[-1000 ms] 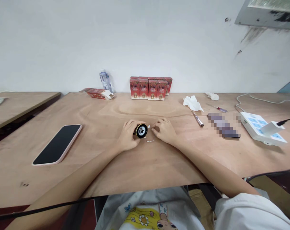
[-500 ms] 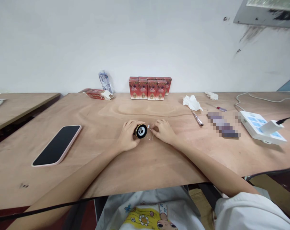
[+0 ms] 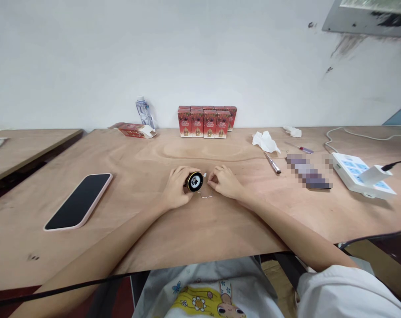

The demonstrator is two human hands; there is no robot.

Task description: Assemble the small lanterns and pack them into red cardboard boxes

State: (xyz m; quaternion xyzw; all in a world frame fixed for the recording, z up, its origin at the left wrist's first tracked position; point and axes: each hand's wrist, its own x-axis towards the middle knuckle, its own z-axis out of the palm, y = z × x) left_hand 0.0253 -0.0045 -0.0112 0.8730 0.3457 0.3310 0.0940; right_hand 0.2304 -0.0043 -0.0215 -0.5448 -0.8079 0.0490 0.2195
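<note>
My left hand [image 3: 178,187] is closed round a short black cylinder [image 3: 195,181] with a gold edge. Its round end, facing me, bears a black-and-white picture. Just to the right, my right hand [image 3: 225,182] has thumb and forefinger pinched together; what lies between them is too small to make out. A thin pale thread [image 3: 206,197] curves below the gap between the hands, near the cylinder and my right fingers. In that gap is also a tiny white tag [image 3: 204,175].
Small red boxes [image 3: 203,123] stand by the wall, left of them an opened red box [image 3: 134,130] and a bottle [image 3: 144,112]. A phone [image 3: 79,202] lies left. Rightward are crumpled tissue [image 3: 265,142], a screwdriver [image 3: 273,163], a pixelated item [image 3: 308,172] and a power strip [image 3: 362,174].
The thin thread between the hands has dropped lower and spread into a wider curve. My right fingertips have shifted slightly; the left hand keeps its hold on the cylinder.
</note>
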